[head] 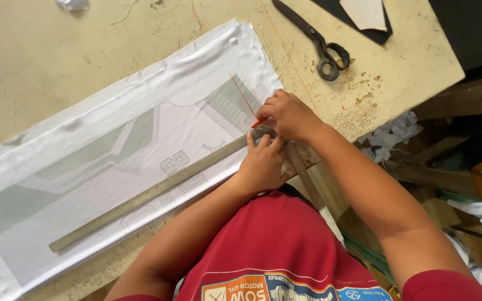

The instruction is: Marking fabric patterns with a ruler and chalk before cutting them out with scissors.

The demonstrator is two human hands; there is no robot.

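I see my left hand [261,161] pressing flat, fingers together, on the corner of a long grey metal L-shaped ruler [157,192], which lies across the folded white printed fabric [112,145] on the beige counter [40,56]. My right hand [288,114], just above, pinches a red marking pencil [259,122] at the ruler's edge. Black scissors [319,42] lie well apart.

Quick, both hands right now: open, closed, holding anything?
Left hand: open, fingers pressed flat on the L-shaped ruler lying across the white fabric.
Right hand: closed on a red marking pencil, tip at the fabric.
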